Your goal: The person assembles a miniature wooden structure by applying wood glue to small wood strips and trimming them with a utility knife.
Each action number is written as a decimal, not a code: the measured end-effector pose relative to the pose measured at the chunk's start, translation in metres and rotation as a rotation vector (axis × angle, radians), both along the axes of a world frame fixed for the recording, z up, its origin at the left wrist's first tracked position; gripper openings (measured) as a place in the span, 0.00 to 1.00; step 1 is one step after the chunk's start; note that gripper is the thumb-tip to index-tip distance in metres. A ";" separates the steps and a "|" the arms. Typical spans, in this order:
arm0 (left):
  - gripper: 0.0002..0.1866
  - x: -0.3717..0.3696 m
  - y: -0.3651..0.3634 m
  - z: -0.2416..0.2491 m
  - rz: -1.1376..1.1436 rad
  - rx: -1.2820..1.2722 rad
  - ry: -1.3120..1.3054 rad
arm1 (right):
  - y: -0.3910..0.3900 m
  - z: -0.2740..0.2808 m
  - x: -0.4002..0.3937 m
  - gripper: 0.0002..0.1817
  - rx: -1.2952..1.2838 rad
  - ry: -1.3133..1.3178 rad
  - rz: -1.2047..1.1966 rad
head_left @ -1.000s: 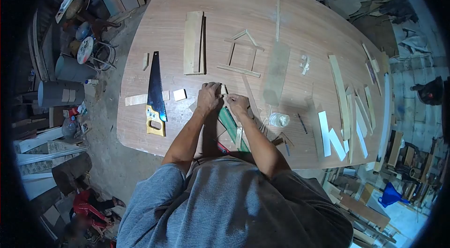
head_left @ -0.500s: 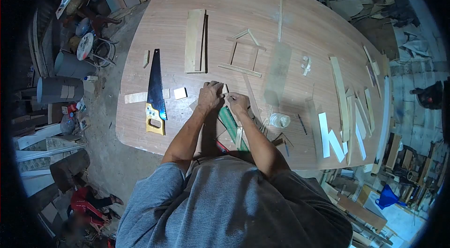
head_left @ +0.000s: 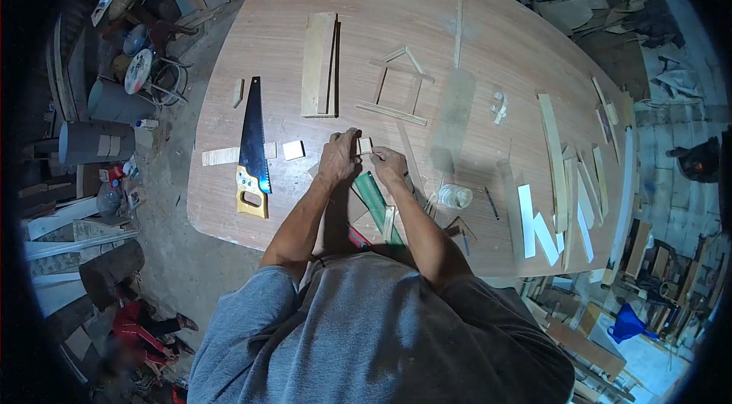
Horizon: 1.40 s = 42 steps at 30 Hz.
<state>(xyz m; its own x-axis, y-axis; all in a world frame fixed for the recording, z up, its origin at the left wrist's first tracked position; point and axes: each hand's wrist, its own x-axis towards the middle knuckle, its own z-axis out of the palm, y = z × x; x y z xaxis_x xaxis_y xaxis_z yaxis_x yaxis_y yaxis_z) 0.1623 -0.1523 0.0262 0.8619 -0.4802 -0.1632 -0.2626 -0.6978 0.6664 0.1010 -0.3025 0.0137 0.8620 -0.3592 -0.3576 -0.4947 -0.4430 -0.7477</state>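
A small pale wooden block [head_left: 365, 146] is held between my two hands, just above the table. My left hand [head_left: 338, 155] is closed on its left side, fingers curled. On the other side, my right hand [head_left: 390, 165] pinches the block's lower right edge with its fingertips. Beneath my wrists lies a green strip-like object [head_left: 371, 202], with a thin wood piece [head_left: 390, 222] beside it. Another small pale block [head_left: 293, 151] rests left of my left hand. A handsaw [head_left: 252, 148] with a yellow handle lies further left, across a flat wood strip [head_left: 220, 157].
Stacked boards [head_left: 319, 64] and a house-shaped stick frame [head_left: 396, 86] lie beyond my hands. To the right are a clear jar [head_left: 455, 196], a pencil [head_left: 492, 202] and several long strips [head_left: 547, 152]. At lower left, a person in red [head_left: 137, 331] is beside the table.
The small block between my hands now shows more of its broad face, turned towards the camera. My right hand has shifted very slightly; the saw and boards stay put.
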 end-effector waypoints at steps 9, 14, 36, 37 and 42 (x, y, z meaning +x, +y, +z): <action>0.38 -0.002 0.018 -0.003 0.026 -0.046 -0.025 | -0.003 -0.028 -0.003 0.11 -0.016 -0.049 -0.015; 0.37 -0.003 0.021 -0.003 0.020 -0.064 -0.037 | -0.003 -0.031 -0.003 0.11 0.051 -0.038 -0.050; 0.14 -0.068 0.000 -0.015 0.504 -0.336 0.173 | -0.005 -0.021 -0.020 0.09 0.345 -0.023 -0.144; 0.12 -0.077 -0.006 -0.030 0.589 -0.491 0.379 | -0.003 -0.012 -0.025 0.08 0.425 -0.027 -0.164; 0.11 -0.097 -0.032 -0.008 0.800 -0.855 0.961 | 0.007 -0.018 -0.058 0.06 0.295 -0.146 -0.021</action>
